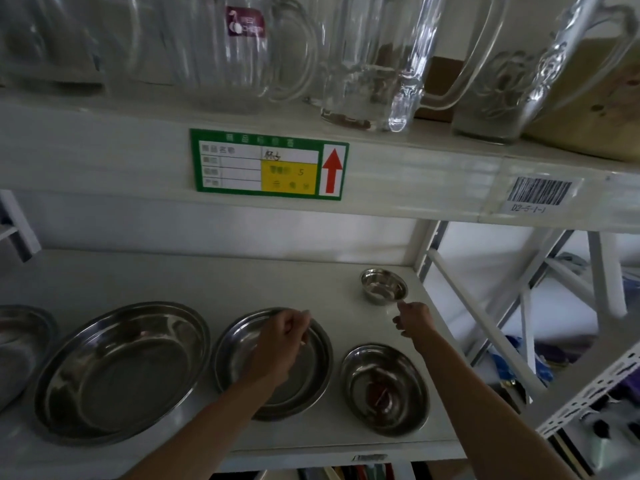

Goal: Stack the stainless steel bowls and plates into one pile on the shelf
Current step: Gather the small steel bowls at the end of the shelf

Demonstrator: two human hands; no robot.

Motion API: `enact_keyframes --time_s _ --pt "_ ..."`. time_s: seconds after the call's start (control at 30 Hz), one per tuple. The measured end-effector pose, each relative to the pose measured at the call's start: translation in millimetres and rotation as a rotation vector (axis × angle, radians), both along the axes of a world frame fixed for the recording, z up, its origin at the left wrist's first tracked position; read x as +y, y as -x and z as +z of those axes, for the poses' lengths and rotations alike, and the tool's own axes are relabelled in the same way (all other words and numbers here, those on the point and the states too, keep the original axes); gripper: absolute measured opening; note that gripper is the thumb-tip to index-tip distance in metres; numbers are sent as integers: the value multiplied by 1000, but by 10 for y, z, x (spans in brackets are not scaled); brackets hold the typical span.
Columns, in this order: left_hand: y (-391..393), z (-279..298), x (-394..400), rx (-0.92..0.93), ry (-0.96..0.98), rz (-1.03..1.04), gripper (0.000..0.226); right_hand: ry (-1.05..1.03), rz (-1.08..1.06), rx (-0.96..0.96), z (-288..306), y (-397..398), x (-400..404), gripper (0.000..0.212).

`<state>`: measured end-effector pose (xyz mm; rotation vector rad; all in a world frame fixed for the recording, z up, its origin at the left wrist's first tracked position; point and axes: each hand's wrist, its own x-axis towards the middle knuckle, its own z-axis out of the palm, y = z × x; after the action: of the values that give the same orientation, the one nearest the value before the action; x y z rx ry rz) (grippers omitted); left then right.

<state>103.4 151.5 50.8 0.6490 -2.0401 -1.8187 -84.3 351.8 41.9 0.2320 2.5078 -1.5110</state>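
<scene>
L hand (280,344) is over the medium plate (311,382) w/ fingers curled at its far rim; grasp not clear. R hand (414,320) fingers reach the small bowl (383,285) rim, grasp unclear. Big plate (121,372) & small plate (386,388) lie apart on the shelf (242,282)

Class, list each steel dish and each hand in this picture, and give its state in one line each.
Small bowl: upright, alone at the back right.
Large plate: flat, unstacked.
Middle plate: flat, under the left hand.
Small plate: flat, unstacked.
Left hand: fingers curled at the middle plate's far rim.
Right hand: at the small bowl's near rim; grip unclear.
</scene>
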Motion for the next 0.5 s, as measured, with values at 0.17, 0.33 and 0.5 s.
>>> enact_keyframes --time_s 0.17,0.33,0.5 --pt "102 91 64 6 93 -67 29 139 -99 -84 -228 319 44 21" --pt "173 101 149 -3 136 -98 29 210 -141 -136 -375 545 17 23" --pt "231 93 262 -2 118 -54 25 266 -166 -199 -539 768 -58 33"
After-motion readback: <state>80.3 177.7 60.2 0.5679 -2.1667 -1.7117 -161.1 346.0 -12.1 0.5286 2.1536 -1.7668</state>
